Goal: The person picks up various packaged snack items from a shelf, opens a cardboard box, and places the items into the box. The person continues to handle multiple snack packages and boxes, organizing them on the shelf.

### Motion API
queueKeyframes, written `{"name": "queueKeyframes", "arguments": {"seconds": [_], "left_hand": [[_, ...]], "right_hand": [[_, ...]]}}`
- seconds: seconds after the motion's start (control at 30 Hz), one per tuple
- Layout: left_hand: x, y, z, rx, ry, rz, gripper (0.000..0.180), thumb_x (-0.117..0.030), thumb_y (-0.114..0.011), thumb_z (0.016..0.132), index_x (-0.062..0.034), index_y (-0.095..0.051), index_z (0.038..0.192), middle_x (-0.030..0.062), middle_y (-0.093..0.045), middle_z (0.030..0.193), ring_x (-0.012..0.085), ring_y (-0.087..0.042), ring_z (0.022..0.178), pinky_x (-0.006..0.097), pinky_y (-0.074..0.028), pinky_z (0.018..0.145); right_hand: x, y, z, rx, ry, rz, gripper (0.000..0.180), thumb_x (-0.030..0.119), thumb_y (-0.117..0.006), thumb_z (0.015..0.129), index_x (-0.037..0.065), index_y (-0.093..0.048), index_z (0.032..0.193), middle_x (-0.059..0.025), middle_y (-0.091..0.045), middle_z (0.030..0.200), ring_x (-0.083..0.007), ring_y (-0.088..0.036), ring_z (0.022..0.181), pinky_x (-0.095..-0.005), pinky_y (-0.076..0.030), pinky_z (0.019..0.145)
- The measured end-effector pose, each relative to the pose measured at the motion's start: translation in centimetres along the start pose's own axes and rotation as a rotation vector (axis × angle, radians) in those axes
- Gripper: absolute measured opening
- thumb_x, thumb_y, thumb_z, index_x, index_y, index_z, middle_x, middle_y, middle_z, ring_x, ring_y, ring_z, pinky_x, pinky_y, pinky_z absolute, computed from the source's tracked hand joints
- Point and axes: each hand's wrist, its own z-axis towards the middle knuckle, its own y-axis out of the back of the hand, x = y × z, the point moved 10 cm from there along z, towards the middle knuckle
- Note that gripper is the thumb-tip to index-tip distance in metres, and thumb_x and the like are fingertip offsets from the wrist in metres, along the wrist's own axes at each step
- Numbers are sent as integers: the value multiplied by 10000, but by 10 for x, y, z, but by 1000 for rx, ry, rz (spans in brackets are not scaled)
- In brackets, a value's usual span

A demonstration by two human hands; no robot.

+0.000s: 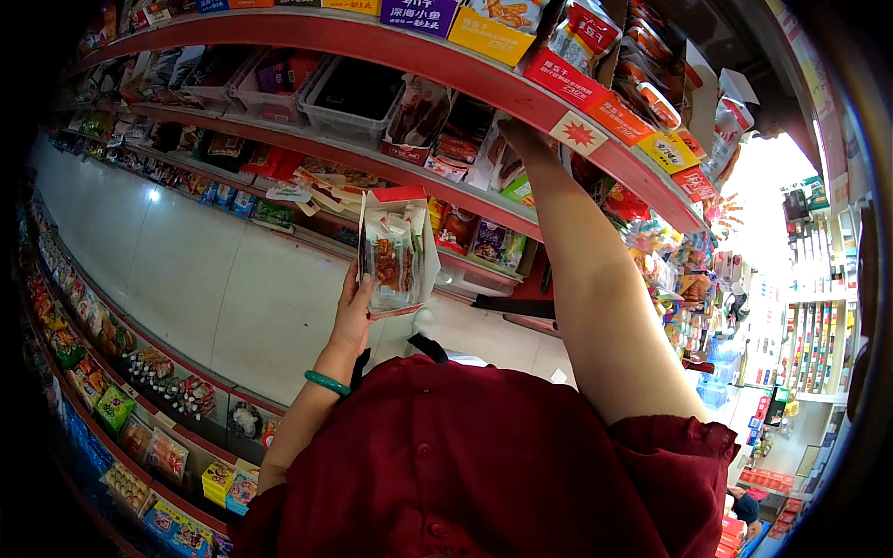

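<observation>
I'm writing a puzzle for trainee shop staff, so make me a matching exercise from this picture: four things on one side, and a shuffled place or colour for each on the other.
Things:
1. Opened carton
2. Bracelet
3. Shirt
4. Starburst card

Places and colours:
A. Dark red, with buttons
B. On a red shelf edge
C. Held in the left hand
D. Green

Right pairs: 1-C, 2-D, 3-A, 4-B

White lettering on purple carton, on red carton, starburst sign on shelf edge
</observation>
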Motion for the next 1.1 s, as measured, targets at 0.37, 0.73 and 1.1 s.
{"name": "queueKeyframes", "arguments": {"seconds": [0.37, 0.73, 1.1], "left_hand": [[3, 7, -1, 7, -11, 6, 594, -355, -493, 933, -135, -236, 1422, 48, -397, 1355, 173, -399, 1229, 350, -437, 919], [6, 3, 14, 31, 9, -22, 567, -351, -495, 934, -128, -268, 1404, 48, -421, 1328, 176, -396, 1227, 347, -395, 966], [-10, -14, 21, 113, -38, -9, 591, -321, -533, 921, -75, -276, 1393, 68, -432, 1318, 165, -433, 1187, 314, -376, 971]], "right_hand": [[-12, -2, 4, -151, 92, 249, 498, 320, -553, 819, 143, -468, 1276, -112, -452, 1325, -319, -398, 1237, -447, -309, 1019], [-79, 6, -25, 10, -69, -230, 463, 384, -470, 898, 141, -433, 1290, -93, -430, 1341, -260, -415, 1220, -437, -325, 1009], [-23, 109, -140, 47, -689, 1074, 298, 163, -640, 806, 4, -569, 1048, -24, -609, 840, -81, -519, 655, -243, -436, 568]]}}
